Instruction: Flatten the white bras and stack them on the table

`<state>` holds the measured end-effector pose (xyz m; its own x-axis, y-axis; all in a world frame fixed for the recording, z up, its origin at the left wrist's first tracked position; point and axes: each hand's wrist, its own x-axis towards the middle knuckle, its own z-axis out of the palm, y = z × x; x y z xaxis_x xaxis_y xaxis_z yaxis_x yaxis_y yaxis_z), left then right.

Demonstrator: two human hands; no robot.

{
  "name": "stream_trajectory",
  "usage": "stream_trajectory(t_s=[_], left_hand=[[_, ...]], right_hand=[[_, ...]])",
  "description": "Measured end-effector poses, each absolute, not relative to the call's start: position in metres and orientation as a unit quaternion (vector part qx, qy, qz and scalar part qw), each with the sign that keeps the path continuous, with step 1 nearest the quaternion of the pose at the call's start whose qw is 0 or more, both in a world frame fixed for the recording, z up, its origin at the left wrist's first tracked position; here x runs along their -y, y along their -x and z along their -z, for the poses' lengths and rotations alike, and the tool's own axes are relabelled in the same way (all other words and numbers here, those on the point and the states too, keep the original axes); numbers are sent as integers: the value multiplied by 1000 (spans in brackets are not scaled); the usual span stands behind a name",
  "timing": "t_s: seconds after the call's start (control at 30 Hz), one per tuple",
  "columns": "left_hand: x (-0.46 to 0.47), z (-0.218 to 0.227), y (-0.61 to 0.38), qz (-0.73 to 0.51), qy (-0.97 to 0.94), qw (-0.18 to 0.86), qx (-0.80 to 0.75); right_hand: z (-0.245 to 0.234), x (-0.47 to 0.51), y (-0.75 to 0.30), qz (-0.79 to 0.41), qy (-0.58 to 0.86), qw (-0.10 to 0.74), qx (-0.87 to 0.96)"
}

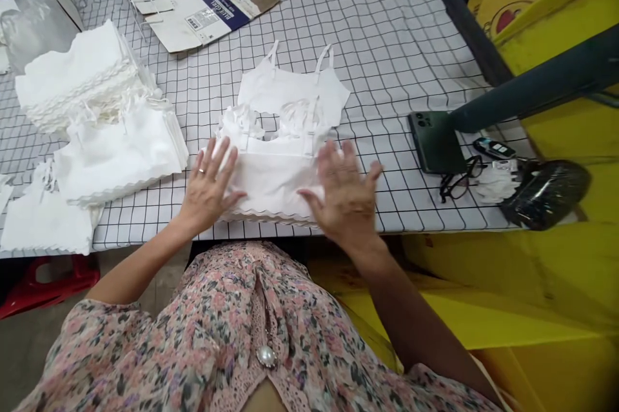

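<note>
Head view, left fingers (220, 157), right fingers (333, 164) spread, unclenched over white garments (273, 180), checked tablecloth (387, 44), yellow panels (561, 276) alongside

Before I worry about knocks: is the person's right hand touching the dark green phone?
Apart. The head view shows a strip of checked tablecloth between the right hand and the phone.

- The worktop (387, 70) here wears a white cloth (382, 112) ruled in black squares.
- A garment stack (273, 180), white, lies at the near edge.
- White piles (120, 154) sit leftward.
- Flattened cardboard (203, 2) lies farther back.
- Rightward: a phone (432, 144), eyeglasses (443, 190), a shiny black bundle (546, 196).
</note>
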<state>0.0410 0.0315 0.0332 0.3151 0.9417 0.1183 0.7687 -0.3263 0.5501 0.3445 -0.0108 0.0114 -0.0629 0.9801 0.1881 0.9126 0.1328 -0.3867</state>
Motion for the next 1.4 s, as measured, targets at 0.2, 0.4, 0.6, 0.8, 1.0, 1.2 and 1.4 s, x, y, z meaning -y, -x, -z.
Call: stream_trajectory(t_s=[0.2,0.4,0.6,0.8,1.0,1.2,1.4], left_hand=[[-30,-30,-41,-171,-796,227,-535],[-148,-62,-33,-382,-681,281,-558],[-292,-36,-70,-230,-592,342,-693],[-343,-7,-107,-186,-589,315,-721],[-344,-3,-120,-182,-591,365,-695],[-338,-42,-114,-242,-523,437,-690],[-315,-124,-105,-437,-511,435,-598]], right_hand=[[12,4,-353,-101,616,268,734],[19,-111,-423,-103,710,364,594],[42,-238,-437,-152,801,314,486],[53,-274,-420,-167,775,335,510],[54,-267,-415,-154,779,345,501],[13,-265,-413,-156,764,400,482],[-65,-273,-435,-167,663,534,497]])
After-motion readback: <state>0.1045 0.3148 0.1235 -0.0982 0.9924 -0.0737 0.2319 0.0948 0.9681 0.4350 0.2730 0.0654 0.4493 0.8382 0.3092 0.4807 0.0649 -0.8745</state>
